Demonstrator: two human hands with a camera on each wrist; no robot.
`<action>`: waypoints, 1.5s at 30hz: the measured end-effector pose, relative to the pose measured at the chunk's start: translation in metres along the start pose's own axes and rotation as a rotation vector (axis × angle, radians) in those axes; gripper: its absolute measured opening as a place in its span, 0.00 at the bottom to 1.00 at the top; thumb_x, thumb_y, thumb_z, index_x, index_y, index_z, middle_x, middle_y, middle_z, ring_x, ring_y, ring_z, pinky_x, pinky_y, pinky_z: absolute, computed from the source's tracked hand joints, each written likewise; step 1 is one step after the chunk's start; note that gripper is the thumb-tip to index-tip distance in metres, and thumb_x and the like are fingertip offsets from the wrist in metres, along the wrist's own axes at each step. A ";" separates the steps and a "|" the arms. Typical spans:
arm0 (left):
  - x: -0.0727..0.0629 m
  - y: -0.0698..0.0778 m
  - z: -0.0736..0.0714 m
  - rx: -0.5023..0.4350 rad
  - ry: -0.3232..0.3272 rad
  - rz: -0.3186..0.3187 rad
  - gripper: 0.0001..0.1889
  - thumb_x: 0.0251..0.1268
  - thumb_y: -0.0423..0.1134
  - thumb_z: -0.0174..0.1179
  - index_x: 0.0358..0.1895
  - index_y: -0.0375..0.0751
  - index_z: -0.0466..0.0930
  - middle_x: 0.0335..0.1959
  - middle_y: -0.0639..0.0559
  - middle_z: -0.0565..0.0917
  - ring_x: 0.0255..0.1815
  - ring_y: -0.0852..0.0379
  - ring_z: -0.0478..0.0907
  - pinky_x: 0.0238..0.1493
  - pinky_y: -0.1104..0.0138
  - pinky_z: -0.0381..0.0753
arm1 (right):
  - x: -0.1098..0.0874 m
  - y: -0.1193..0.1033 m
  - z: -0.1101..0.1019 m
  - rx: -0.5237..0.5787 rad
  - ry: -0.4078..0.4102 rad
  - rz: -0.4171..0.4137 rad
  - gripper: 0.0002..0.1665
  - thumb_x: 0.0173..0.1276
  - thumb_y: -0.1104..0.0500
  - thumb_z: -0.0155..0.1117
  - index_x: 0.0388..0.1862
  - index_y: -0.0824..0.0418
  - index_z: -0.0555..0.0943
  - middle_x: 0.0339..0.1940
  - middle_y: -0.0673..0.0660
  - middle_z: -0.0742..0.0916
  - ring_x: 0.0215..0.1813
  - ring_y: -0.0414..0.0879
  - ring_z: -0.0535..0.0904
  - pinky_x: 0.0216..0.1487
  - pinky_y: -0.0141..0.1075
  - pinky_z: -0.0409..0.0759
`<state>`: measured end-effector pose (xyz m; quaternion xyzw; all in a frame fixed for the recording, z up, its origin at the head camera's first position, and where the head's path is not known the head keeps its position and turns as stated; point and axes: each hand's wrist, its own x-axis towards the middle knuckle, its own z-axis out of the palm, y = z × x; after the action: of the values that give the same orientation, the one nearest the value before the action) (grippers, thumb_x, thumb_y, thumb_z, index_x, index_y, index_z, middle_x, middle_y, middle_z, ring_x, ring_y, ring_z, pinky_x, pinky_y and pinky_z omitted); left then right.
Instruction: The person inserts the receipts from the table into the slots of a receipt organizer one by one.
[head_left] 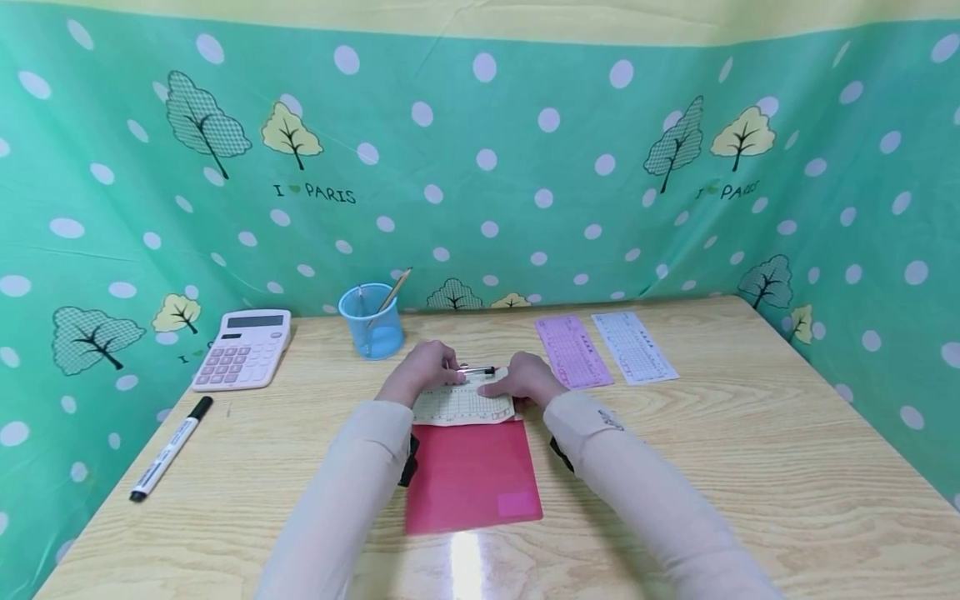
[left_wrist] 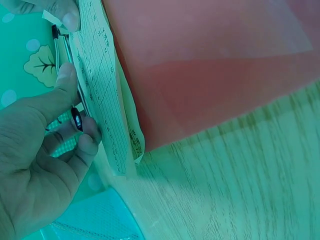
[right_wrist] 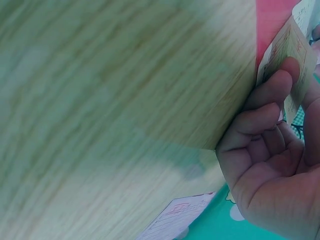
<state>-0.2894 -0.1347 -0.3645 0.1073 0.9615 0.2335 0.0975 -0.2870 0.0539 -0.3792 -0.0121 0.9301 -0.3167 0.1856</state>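
A red folder lies flat on the table in front of the person, with a lighter pink patch at its lower right corner. Pale, grid-printed paper slips lie over its far end, and their edges separate in the left wrist view. My left hand curls its thumb and fingers round a metal clip with black tips at the slips' far edge. From the other side, my right hand pinches the slips, thumb on top and fingers underneath. The right wrist view shows a slip corner between them.
A blue mesh pen cup with pencils stands behind the left hand. Farther left are a pink-and-white calculator and a marker. To the right lie a purple printed slip and a white-blue one. Patterned green cloth hangs behind.
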 end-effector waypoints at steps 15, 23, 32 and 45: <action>-0.001 0.001 -0.002 -0.023 0.000 0.009 0.07 0.65 0.38 0.71 0.30 0.40 0.85 0.31 0.50 0.82 0.34 0.55 0.71 0.38 0.64 0.72 | 0.000 -0.002 -0.003 -0.005 -0.021 0.021 0.27 0.60 0.43 0.79 0.19 0.59 0.75 0.13 0.51 0.76 0.13 0.41 0.71 0.17 0.30 0.69; 0.000 -0.001 0.002 -0.011 0.003 0.015 0.08 0.65 0.38 0.71 0.30 0.39 0.84 0.32 0.50 0.82 0.34 0.55 0.72 0.39 0.64 0.73 | 0.002 0.001 -0.002 0.024 -0.022 0.031 0.26 0.59 0.44 0.80 0.19 0.58 0.75 0.15 0.51 0.77 0.14 0.41 0.71 0.18 0.30 0.71; 0.001 -0.006 0.002 -0.015 0.011 0.056 0.11 0.63 0.38 0.72 0.25 0.42 0.81 0.27 0.50 0.79 0.30 0.55 0.71 0.35 0.64 0.73 | 0.002 0.001 -0.001 0.009 -0.014 0.024 0.27 0.59 0.44 0.79 0.17 0.58 0.75 0.12 0.52 0.77 0.14 0.41 0.71 0.18 0.31 0.70; -0.003 -0.001 0.006 -0.003 0.044 0.032 0.10 0.63 0.39 0.73 0.29 0.40 0.82 0.29 0.50 0.78 0.33 0.55 0.71 0.39 0.63 0.73 | 0.005 0.004 -0.002 -0.008 -0.033 0.031 0.26 0.60 0.42 0.78 0.18 0.58 0.79 0.12 0.51 0.77 0.13 0.40 0.69 0.19 0.30 0.66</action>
<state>-0.2857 -0.1339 -0.3697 0.1175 0.9612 0.2386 0.0728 -0.2917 0.0575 -0.3823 -0.0036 0.9283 -0.3099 0.2057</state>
